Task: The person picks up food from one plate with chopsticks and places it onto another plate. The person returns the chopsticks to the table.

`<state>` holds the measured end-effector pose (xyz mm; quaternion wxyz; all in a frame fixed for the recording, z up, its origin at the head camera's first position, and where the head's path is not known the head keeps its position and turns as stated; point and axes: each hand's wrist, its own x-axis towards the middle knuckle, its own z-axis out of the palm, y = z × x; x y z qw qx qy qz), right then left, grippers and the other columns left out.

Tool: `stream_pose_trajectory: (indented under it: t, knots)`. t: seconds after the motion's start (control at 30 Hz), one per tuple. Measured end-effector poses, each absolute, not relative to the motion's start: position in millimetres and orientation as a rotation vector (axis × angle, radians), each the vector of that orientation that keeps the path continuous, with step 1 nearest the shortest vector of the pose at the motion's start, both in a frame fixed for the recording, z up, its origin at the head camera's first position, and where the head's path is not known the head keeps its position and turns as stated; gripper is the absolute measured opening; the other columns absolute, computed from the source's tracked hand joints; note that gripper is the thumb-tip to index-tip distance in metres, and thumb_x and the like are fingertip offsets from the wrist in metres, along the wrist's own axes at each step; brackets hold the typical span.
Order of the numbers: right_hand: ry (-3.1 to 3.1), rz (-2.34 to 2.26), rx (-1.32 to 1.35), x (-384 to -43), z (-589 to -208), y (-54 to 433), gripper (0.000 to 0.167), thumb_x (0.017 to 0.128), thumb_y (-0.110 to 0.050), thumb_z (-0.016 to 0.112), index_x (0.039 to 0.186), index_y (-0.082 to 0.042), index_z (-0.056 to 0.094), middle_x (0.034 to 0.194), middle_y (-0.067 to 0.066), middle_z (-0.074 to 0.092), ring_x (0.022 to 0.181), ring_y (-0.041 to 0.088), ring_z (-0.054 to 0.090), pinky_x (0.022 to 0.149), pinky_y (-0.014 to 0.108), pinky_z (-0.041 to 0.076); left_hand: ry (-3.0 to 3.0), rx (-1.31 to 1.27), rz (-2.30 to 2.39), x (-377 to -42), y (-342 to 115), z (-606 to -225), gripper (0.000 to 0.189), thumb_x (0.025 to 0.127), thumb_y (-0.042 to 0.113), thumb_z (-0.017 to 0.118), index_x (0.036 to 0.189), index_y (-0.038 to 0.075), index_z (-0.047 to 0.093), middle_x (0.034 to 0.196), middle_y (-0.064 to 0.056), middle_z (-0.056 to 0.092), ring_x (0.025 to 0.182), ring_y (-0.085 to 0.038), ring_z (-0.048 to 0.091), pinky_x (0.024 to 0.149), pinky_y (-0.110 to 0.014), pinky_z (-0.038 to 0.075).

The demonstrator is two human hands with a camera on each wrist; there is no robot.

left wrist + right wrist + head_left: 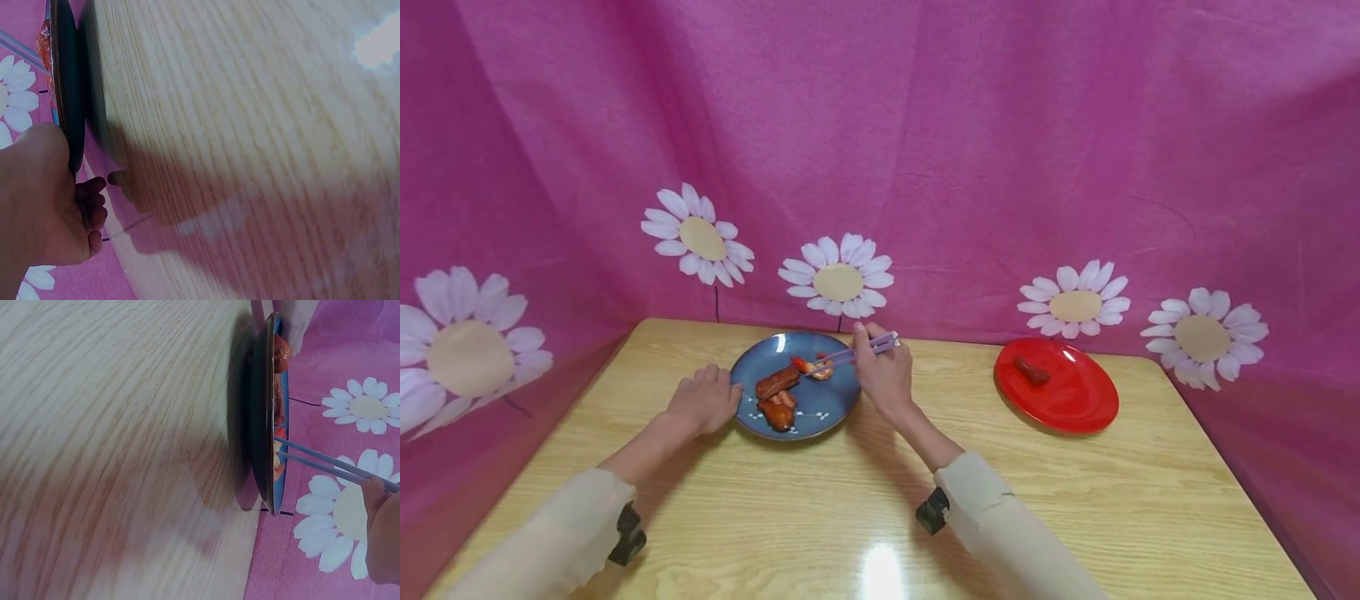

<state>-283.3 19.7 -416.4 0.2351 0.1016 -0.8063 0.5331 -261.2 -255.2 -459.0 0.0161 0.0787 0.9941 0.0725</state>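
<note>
A blue plate (812, 421) holds several pieces of food: a shrimp (820, 369), a brown slab of meat (777, 382) and a glazed chicken piece (777, 414) among them. My left hand (709, 400) grips its left rim, the thumb over the edge and the fingers curled below, as the left wrist view shows. From the right, my right hand (883, 375) holds a pair of purple chopsticks (844, 357). Their tips reach the shrimp; whether they pinch it I cannot tell. In the right wrist view the chopsticks (331, 467) slant down over the plate rim (270, 487).
A red plate (1075, 408) stands on the right of the wooden table (790, 517), with a small brown piece of meat (1032, 372) on it. A pink cloth (970, 167) printed with daisies hangs behind and at both sides of the table.
</note>
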Motion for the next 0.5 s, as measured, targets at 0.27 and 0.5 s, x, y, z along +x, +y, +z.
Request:
stream_pose_trajectory:
  t: [0.27,0.5]
  knots:
    - [-2.141,1.642,0.276,-280,-414,35,0.039,0.103,-0.024,0.054,0.078,0.003,0.066,0.069,0.012,0.068,0.059,0.029,0.068,0.05,0.033,0.055,3.087,0.246,0.229,-258,-254,-455,0.044,0.104,0.025,0.039,0.111,-0.016,0.052,0.095,-0.02,0.046,0.094,-0.038,0.049,0.078,-0.052,0.042]
    - [-2.043,1.761,0.266,-276,-408,44,0.037,0.103,-0.02,0.054,0.075,0.001,0.065,0.073,0.014,0.068,0.06,0.031,0.069,0.053,0.045,0.057,3.091,0.249,0.228,-257,-253,-454,0.044,0.104,0.025,0.039,0.111,-0.017,0.052,0.096,-0.021,0.047,0.095,-0.039,0.049,0.078,-0.052,0.043]
